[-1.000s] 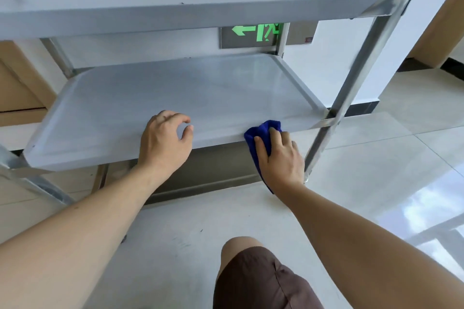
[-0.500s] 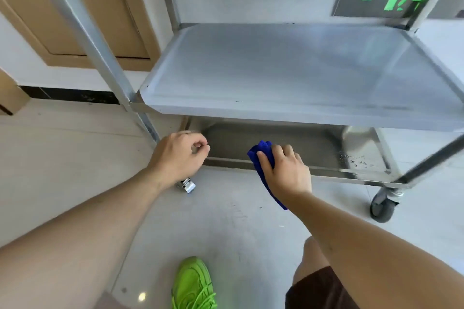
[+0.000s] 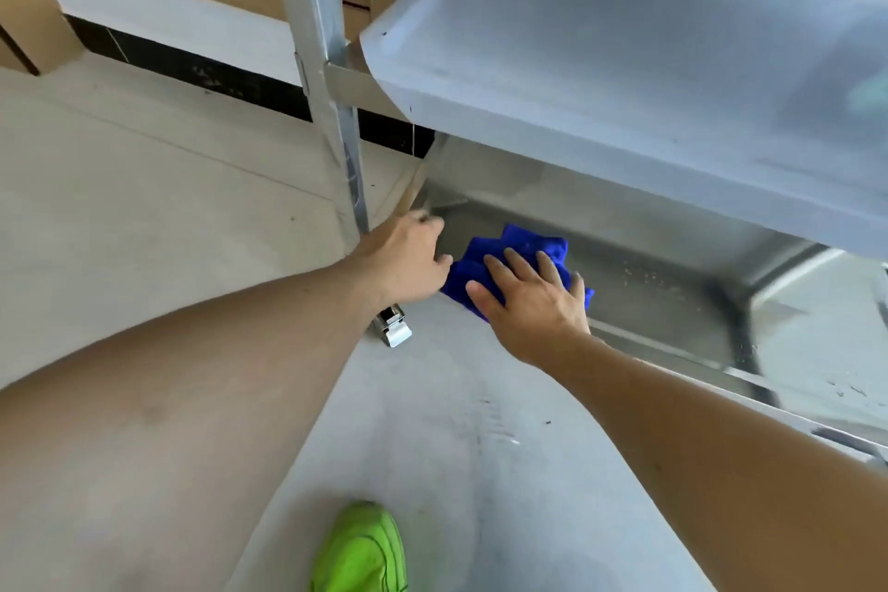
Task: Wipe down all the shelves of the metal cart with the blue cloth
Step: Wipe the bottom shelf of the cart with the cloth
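Note:
The metal cart fills the upper right. Its middle shelf [image 3: 600, 63] juts out above the bottom shelf [image 3: 672, 298], which lies low near the floor. The blue cloth [image 3: 485, 257] lies bunched on the bottom shelf's near left corner. My right hand [image 3: 528, 303] presses flat on the cloth with fingers spread. My left hand [image 3: 408, 262] rests at the shelf's left corner, by the cart's upright post [image 3: 331, 111], touching the cloth's left edge. I cannot tell whether its fingers grip the rim.
A small metal caster brake [image 3: 393, 327] sticks out under the left corner. My green shoe [image 3: 360, 553] stands on the pale floor tiles below. A white wall with a dark skirting [image 3: 192, 67] and a wooden door run behind the cart.
The view has dropped and swung left to the bottom shelf. My right hand has carried the cloth onto that shelf and flattened on it. My left hand has stayed at the left corner.

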The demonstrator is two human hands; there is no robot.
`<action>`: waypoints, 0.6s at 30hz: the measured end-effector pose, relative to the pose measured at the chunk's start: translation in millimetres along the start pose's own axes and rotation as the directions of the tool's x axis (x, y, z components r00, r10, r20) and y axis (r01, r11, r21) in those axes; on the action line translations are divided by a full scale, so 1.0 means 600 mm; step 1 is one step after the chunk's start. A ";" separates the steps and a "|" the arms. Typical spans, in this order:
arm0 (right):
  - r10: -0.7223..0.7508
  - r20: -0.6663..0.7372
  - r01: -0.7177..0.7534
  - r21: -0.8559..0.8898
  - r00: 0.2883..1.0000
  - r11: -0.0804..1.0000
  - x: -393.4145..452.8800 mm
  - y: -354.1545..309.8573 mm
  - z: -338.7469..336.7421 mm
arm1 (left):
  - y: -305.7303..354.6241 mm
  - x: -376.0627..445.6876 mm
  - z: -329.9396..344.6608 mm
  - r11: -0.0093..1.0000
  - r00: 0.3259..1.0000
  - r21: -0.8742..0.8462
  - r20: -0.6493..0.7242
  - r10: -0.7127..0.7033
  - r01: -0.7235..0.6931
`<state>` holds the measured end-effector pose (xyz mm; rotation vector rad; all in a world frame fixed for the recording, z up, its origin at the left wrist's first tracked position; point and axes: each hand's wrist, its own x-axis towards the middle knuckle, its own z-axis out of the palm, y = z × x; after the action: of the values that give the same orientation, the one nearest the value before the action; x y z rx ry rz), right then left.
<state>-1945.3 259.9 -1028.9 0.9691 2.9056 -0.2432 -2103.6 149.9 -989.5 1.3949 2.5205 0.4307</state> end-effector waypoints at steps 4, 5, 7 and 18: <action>0.007 -0.051 -0.007 -0.016 0.999 1.000 0.019 -0.007 0.058 | -0.032 0.006 0.060 1.000 1.000 0.030 -0.025 0.002 -0.001; -0.002 -0.068 0.001 -0.023 0.998 1.000 0.030 -0.012 0.059 | -0.039 0.007 0.068 0.999 0.998 0.044 -0.060 0.019 -0.016; -0.018 -0.067 0.017 -0.016 0.998 1.000 0.057 -0.021 0.057 | -0.046 0.013 0.071 1.000 0.991 0.000 -0.135 0.013 -0.014; 0.093 -0.072 -0.093 0.005 0.993 0.996 0.220 -0.016 0.040 | -0.052 0.042 0.105 0.998 0.987 0.013 -0.147 -0.064 0.066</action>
<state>-2056.0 326.3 -1066.2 1.1334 2.9144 -0.2089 -2120.2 164.8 -1060.7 1.3279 2.6839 0.5173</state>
